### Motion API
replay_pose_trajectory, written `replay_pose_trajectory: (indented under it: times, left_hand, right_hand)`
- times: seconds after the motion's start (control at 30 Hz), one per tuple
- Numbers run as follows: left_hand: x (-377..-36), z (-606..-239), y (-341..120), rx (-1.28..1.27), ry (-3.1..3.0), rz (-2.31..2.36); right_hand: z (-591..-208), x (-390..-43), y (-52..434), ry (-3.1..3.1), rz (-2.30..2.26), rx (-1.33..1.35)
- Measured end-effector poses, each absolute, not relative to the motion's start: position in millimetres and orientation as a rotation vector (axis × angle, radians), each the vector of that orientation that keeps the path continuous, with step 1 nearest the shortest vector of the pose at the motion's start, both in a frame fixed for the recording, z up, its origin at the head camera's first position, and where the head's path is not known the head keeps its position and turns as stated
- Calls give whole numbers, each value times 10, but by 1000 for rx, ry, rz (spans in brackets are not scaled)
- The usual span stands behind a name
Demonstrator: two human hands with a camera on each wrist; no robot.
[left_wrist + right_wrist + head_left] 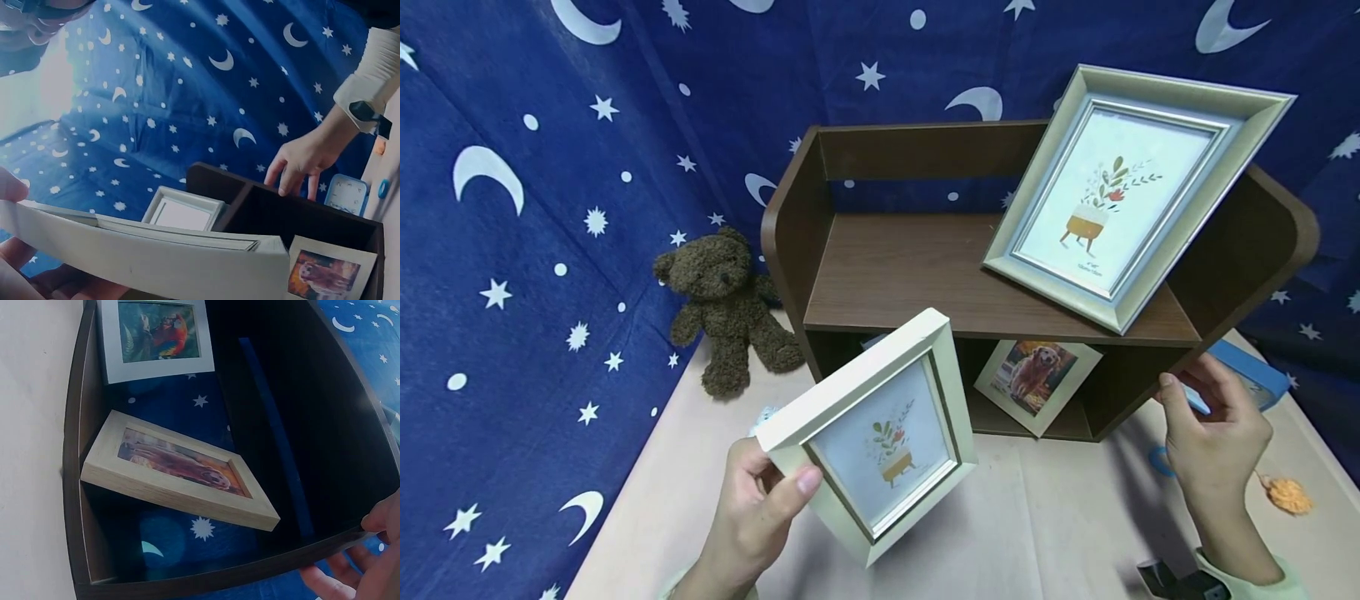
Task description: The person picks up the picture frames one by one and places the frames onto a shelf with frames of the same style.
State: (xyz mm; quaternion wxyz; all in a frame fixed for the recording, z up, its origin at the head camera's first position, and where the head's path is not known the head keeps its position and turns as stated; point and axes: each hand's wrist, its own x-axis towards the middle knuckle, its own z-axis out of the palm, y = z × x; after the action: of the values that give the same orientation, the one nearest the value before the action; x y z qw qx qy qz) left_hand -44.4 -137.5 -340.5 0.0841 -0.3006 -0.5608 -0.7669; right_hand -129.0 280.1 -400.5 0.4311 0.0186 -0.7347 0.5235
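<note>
My left hand (748,504) grips a cream picture frame (891,450) by its left corner, thumb on the front. The frame is tilted and printed with a potted plant; in the left wrist view its pale side edge (156,262) spans the foreground. My right hand (1217,425) pinches the lower right side panel of a dark brown two-tier shelf (910,267), thumb inside and fingers outside. On the upper tier a larger plant-print frame (1105,200) leans at the right. Below are a dog photo frame (1037,383) and a white-framed parrot photo (159,331), which the held frame mostly hides in the head view.
A brown teddy bear (718,308) sits left of the shelf. Beyond my right hand lies a blue clock (347,194), with a blue ring (1160,461) and an orange fluffy piece (1287,495) nearby. A navy star-and-moon cloth (647,133) hangs behind the pale tabletop (1000,517).
</note>
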Motion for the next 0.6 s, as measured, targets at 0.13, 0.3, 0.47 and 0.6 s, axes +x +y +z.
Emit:
replay_pose_trajectory:
  times: [0.13,0.3,0.47,0.6]
  left_hand:
    - [-466,-3349,-1386,-921,-1646,-2305]
    - [-504,-3281,-1415,-926,-1631,-2286]
    - [-574,-3195,-1414,-883,-1571,-2274]
    - [-655,-3099,-1386,-857,-1499,-2270]
  right_hand:
    - [-4013,-1288,2810,-1837,1306,66]
    - [-4022,-1292,2816,-1838,1305,55]
    - [-4036,-1301,2823,-1825,1305,48]
    - [-4042,-1304,2820,-1829,1292,36]
